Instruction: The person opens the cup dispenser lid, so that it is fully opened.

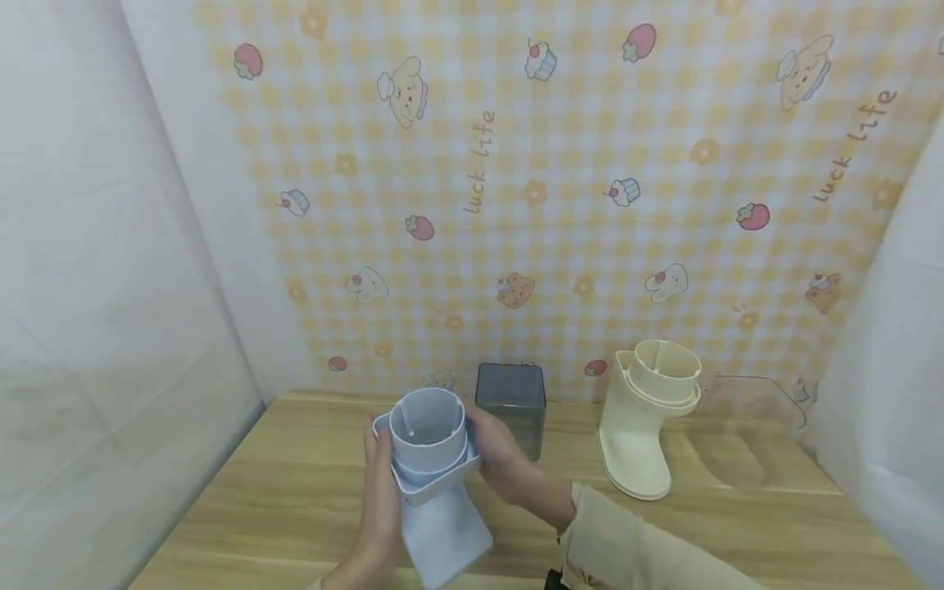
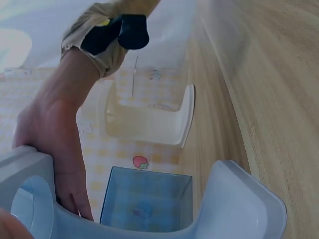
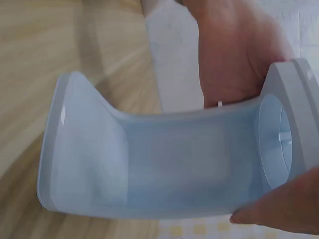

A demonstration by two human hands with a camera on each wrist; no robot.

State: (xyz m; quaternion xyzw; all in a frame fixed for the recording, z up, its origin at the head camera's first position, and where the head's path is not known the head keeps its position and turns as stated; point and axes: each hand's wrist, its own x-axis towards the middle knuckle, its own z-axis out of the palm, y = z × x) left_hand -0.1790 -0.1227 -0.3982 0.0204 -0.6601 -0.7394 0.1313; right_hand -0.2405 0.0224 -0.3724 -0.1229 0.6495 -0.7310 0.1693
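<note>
A pale blue plastic holder (image 1: 446, 533) with a round cup on top, a wide collar and a curved body ending in a flat foot is held tilted over the table. My left hand (image 1: 382, 492) grips its collar from the left side. On the opposite side my right hand (image 1: 505, 459) holds the same collar, its fingers partly hidden behind it. The right wrist view shows the C-shaped body (image 3: 174, 154) side-on between both hands, with the foot at the left. In the left wrist view, the right hand (image 2: 55, 139) reaches round the upper part.
A grey see-through box (image 1: 511, 401) stands behind the hands, near the patterned backdrop. Further right on the wooden table (image 1: 280, 492) is a cream holder (image 1: 637, 442) of similar shape. A clear, rounded container (image 1: 745, 434) lies beyond it. White sheets hang at both sides.
</note>
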